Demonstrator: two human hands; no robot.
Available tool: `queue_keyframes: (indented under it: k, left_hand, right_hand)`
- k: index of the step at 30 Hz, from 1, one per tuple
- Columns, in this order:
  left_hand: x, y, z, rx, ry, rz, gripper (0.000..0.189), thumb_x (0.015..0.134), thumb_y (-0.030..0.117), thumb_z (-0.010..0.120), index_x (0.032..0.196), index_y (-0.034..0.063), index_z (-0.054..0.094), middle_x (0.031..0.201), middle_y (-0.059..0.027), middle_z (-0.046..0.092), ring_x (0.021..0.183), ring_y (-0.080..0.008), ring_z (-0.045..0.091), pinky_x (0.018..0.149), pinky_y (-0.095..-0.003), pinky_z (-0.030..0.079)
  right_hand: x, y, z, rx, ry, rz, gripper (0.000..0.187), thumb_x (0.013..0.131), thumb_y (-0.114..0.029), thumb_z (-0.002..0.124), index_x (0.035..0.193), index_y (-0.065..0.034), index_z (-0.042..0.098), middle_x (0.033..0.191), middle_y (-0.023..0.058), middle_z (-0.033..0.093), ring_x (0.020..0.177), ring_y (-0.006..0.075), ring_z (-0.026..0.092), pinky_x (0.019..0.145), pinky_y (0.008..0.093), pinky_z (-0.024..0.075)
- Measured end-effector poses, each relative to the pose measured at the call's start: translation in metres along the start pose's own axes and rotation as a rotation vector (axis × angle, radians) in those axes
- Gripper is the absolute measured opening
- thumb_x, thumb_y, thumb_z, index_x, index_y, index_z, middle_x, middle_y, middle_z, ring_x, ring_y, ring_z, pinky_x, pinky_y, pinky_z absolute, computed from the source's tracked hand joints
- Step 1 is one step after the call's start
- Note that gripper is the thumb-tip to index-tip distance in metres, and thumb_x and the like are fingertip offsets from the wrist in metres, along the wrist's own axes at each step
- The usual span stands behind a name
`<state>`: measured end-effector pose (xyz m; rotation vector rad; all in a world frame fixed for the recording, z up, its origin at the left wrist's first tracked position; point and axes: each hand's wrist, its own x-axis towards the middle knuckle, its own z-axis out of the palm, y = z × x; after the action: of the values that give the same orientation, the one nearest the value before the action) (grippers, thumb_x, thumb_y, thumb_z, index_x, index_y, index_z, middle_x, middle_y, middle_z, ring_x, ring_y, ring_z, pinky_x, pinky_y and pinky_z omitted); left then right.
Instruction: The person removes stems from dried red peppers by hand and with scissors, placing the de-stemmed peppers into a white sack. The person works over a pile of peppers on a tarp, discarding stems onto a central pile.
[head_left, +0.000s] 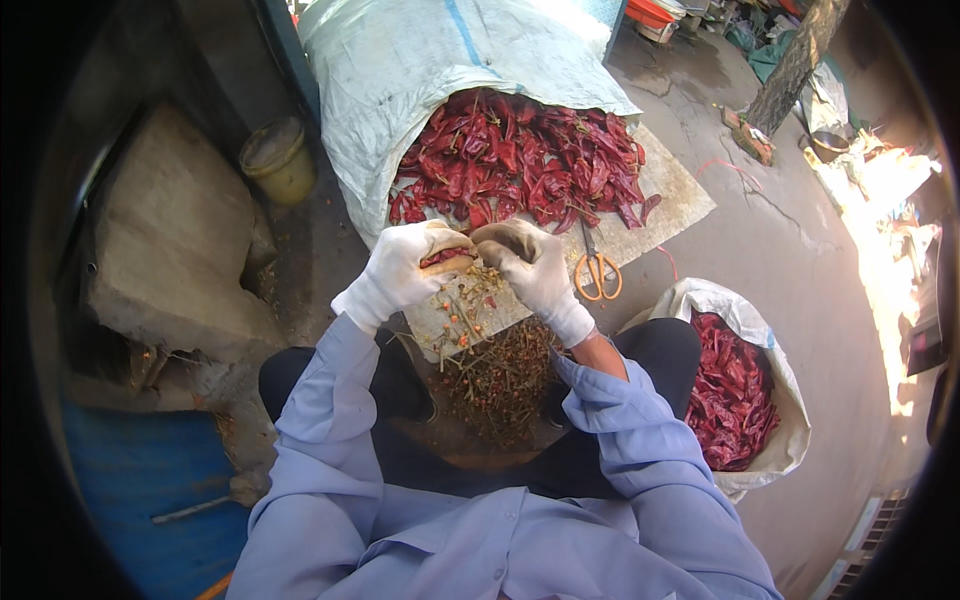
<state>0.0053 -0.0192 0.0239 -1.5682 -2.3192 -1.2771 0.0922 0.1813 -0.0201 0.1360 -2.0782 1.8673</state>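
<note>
My left hand (412, 262), in a white work glove with stained fingers, is closed around a dried red chili pepper (447, 256). Close against it, my right hand (527, 266) wears a matching glove. Its thumb and fingertips meet near the pepper's end; whatever is between them is too small to make out. Just beyond both hands, a heap of dried red chilies (517, 161) spills from the mouth of a large white woven sack (457, 45) lying on its side. Scissors with orange handles (598, 277) lie right of my right hand.
Broken stems and seeds (495, 375) are piled between my feet, at the edge of a flat board (675, 202). An upright sack of chilies (787, 435) stands by my right knee. Leftward are a yellowish bucket (281, 165) and a large tan slab (172, 232). A tree trunk (795, 67) rises at upper right.
</note>
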Motion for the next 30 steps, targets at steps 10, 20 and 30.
queue_keyframes:
  k: [10,20,30]
  left_hand:
    - [-0.01,0.002,0.015,0.23,0.104,0.006,0.021,0.08,0.021,0.079,0.097,0.0089,0.074,0.082,-0.0105,0.066,0.073,-0.0309,0.068,0.065,-0.0411,0.053]
    - [-0.01,0.012,0.025,0.335,0.32,0.171,0.023,0.075,0.012,0.083,0.095,0.0053,0.074,0.081,-0.0104,0.07,0.069,-0.0299,0.068,0.061,-0.038,0.053]
    - [-0.01,0.011,0.025,0.534,0.225,0.266,0.03,0.077,0.013,0.077,0.106,0.0037,0.072,0.085,-0.0089,0.067,0.072,-0.0279,0.065,0.063,-0.0399,0.052]
  right_hand:
    - [-0.001,-0.016,0.014,-0.449,0.1,-0.268,0.01,0.084,-0.002,0.073,0.093,0.0004,0.074,0.084,0.0147,0.071,0.076,0.0268,0.071,0.07,0.0356,0.0548]
    - [-0.009,0.0,0.016,0.326,0.205,0.27,0.023,0.102,-0.016,0.062,0.092,0.0043,0.069,0.075,0.0034,0.066,0.067,0.008,0.059,0.062,0.0245,0.0488]
    - [-0.011,-0.015,0.011,0.019,0.087,0.2,0.022,0.096,-0.017,0.072,0.091,0.0035,0.07,0.075,0.0011,0.066,0.065,0.0061,0.056,0.059,0.0244,0.0443]
